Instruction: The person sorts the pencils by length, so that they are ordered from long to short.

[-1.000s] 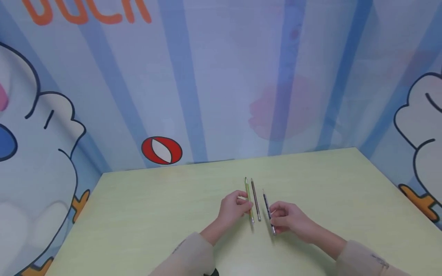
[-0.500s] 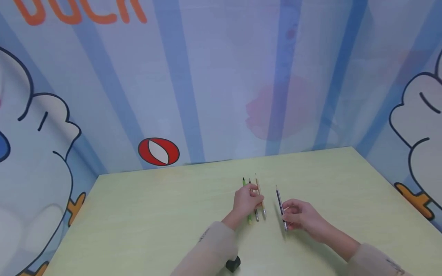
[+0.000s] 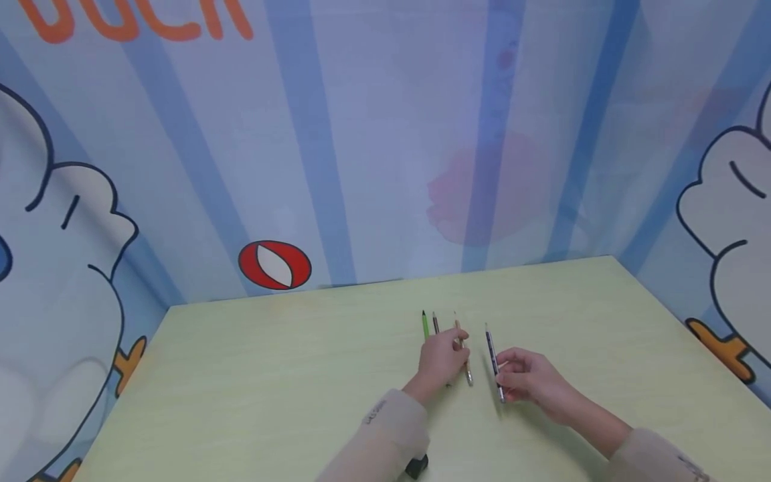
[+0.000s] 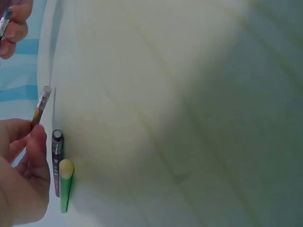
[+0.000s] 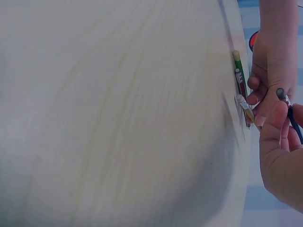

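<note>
My left hand pinches a yellow-orange pencil between thumb and fingers; its silver eraser end points toward me. Just left of it, a green pencil and a dark maroon pencil lie side by side on the table, partly hidden in the head view by that hand. Over to the right, my right hand holds a dark patterned pencil by its lower part, tilted with the tip away from me. The right wrist view shows its dark eraser end above the thumb.
The pale yellow-green table extends to both sides of the hands. Behind it stands a light blue striped backdrop with a printed red ball and white cartoon birds at the sides. A black object sits at my left sleeve.
My left hand has carried the yellow-orange pencil rightward, from over the green pencil past the maroon one. My right hand has shifted slightly right with the dark patterned pencil.
</note>
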The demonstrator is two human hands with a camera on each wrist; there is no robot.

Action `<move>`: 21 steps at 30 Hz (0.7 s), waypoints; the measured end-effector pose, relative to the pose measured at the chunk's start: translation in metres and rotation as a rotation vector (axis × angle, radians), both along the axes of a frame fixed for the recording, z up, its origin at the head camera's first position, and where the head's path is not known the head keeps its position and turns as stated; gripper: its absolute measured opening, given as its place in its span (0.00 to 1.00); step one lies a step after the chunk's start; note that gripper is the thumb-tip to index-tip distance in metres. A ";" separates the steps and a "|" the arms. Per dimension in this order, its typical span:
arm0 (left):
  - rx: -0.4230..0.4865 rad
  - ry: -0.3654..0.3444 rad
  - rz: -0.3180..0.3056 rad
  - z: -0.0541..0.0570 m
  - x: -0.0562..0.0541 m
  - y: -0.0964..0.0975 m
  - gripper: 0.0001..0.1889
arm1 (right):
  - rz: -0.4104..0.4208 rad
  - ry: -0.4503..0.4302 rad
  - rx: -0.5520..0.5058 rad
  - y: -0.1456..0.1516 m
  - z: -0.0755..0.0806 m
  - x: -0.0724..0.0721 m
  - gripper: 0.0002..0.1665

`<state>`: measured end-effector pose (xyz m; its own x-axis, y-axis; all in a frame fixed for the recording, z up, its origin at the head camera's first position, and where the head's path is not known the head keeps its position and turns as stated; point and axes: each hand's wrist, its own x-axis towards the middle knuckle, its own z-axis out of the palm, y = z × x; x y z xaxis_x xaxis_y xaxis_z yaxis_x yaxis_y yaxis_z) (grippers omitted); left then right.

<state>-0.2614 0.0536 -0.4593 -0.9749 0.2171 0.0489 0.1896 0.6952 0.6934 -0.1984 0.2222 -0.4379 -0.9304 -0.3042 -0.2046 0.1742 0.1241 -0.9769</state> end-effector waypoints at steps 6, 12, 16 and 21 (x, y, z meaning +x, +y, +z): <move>-0.134 -0.003 -0.003 0.001 0.002 -0.001 0.12 | -0.006 -0.003 -0.013 0.001 0.000 0.001 0.22; -0.212 0.045 -0.019 0.003 0.002 -0.002 0.12 | -0.011 -0.006 -0.010 0.002 0.001 0.001 0.21; -0.260 0.063 -0.023 0.002 0.001 -0.002 0.12 | -0.015 -0.008 -0.009 0.003 0.000 0.001 0.20; -0.342 0.072 -0.022 0.002 0.000 -0.003 0.11 | -0.020 -0.006 -0.013 0.004 -0.001 0.001 0.20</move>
